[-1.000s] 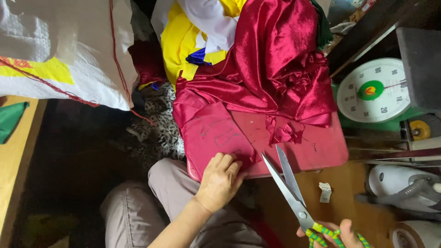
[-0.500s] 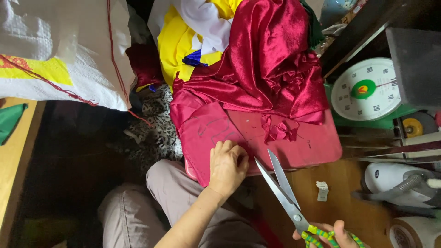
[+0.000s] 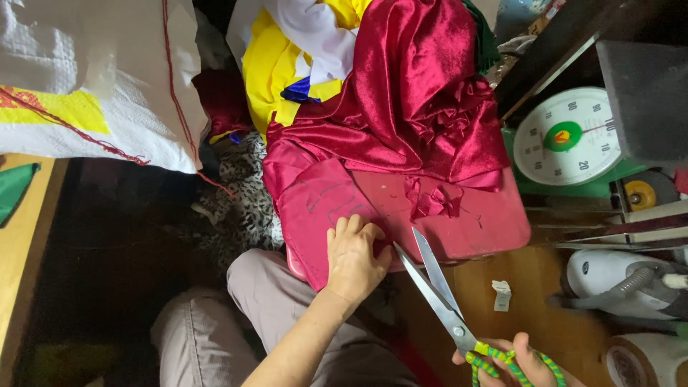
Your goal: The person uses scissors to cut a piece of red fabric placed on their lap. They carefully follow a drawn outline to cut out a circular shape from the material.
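Note:
My left hand [image 3: 355, 256] lies flat on a piece of dark red cloth [image 3: 322, 208], pinning it to a red plastic stool top [image 3: 473, 222]. My right hand [image 3: 512, 362] holds a large pair of scissors [image 3: 437, 290] by handles wrapped in green and yellow. The blades are spread and point up toward the cloth edge beside my left thumb. A heap of shiny crimson velvet [image 3: 416, 93] lies on the far side of the stool. My knees in grey trousers [image 3: 251, 315] are below.
A white woven sack [image 3: 86, 79] lies at upper left, with yellow and white cloth [image 3: 287, 50] and leopard-print fabric [image 3: 244, 208] behind the stool. A dial weighing scale [image 3: 566, 136] stands at right, with a white appliance [image 3: 616, 279] and a tape roll [image 3: 638, 362] on the wooden floor.
My left hand has slid a little up the red cloth. The scissors have stayed spread beside it, their tips now close to my left thumb.

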